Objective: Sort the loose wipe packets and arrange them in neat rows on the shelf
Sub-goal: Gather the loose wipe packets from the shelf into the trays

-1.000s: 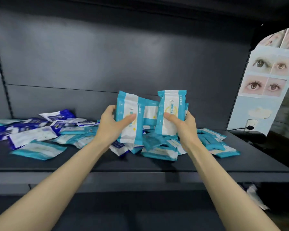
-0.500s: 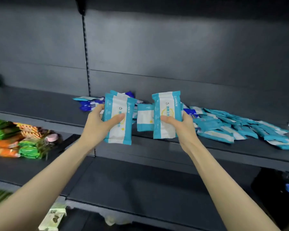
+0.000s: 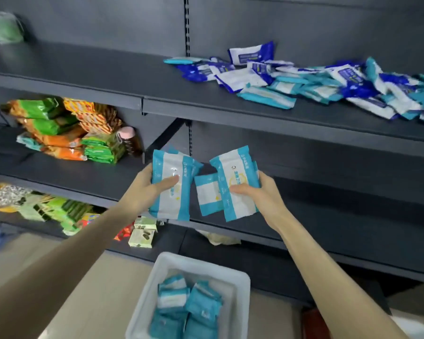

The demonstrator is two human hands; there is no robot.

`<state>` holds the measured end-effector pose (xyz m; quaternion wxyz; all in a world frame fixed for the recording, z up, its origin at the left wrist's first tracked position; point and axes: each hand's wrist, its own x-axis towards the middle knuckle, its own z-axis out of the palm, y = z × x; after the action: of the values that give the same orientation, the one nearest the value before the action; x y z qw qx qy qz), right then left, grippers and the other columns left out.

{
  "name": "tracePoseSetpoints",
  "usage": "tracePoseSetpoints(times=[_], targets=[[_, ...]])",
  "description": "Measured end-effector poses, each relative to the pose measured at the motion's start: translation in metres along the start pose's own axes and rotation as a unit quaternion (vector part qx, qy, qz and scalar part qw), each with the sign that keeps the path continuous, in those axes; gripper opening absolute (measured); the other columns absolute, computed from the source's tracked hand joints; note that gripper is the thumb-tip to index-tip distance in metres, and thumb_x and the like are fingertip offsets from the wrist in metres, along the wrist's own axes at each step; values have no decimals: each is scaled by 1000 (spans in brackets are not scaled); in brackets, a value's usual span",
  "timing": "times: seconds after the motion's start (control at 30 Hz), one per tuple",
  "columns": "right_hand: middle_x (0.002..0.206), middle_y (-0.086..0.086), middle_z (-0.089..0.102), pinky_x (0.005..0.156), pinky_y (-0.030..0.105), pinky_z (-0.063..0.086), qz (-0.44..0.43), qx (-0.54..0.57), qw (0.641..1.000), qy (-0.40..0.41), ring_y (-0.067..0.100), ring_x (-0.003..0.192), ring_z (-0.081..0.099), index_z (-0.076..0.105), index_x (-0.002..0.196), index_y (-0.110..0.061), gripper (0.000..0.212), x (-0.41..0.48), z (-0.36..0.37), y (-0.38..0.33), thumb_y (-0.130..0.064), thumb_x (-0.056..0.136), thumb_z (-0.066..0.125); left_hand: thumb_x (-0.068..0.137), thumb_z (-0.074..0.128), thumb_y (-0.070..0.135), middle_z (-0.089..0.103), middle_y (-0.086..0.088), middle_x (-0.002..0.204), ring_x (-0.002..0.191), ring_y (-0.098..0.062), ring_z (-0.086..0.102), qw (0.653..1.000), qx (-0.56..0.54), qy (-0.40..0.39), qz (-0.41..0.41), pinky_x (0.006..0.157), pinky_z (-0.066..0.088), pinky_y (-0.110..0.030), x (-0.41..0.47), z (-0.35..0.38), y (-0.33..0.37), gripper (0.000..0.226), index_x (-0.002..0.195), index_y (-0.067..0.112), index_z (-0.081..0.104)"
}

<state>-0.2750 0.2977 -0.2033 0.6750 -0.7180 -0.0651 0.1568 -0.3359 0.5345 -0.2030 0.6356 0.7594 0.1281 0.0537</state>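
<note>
I see the dark shelf [image 3: 230, 104] bearing a loose pile of wipe packets [image 3: 316, 81] far right, a white bin [image 3: 230, 277] of teal packets near, while my left hand [image 3: 145, 189] and right hand [image 3: 262, 194] each grip teal-and-white packets [image 3: 171, 192] between them.

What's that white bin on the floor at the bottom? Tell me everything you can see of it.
The white bin looks like pale, slightly see-through plastic, rectangular with rounded corners and a thick rim. It sits open on the light floor, below both hands and in front of the dark shelving. Its near end is cut off by the picture's edge. Inside lie several teal-and-white wipe packets, packed close together. Neither hand touches it.
</note>
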Motion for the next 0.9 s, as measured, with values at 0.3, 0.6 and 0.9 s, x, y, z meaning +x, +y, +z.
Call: tracePoseSetpoints(times=[0.3, 0.6, 0.9], targets=[[101, 5, 72, 69, 25, 54, 177, -40, 983, -16, 16, 87, 70, 62, 102, -11, 26, 40, 40, 173, -8, 79, 73, 92, 55, 2, 62, 0, 88, 77, -16, 60, 981, 37, -77, -176, 55, 49, -12, 28, -2, -183, 21, 112, 9, 51], [100, 9, 71, 82, 38, 53, 301, -110, 947, -3, 25, 93, 68, 62, 96, -13, 22, 50, 78, 365, -12, 77, 73, 89, 61, 35, 59, 0, 97, 87, -21, 58, 906, 268, -239, -223, 74, 42, -30, 50, 15, -373, 35, 112, 16, 43], [99, -1, 64, 64, 14, 46, 348, -224, 910, 5, 11, 83, 60, 48, 110, -15, 41, 42, 103, 517, -18, 79, 75, 87, 66, 27, 61, -8, 121, 100, -26, 60, 853, 349, -340, -187, 80, 43, -29, 73, 38, -529, 55, 135, 15, 40]])
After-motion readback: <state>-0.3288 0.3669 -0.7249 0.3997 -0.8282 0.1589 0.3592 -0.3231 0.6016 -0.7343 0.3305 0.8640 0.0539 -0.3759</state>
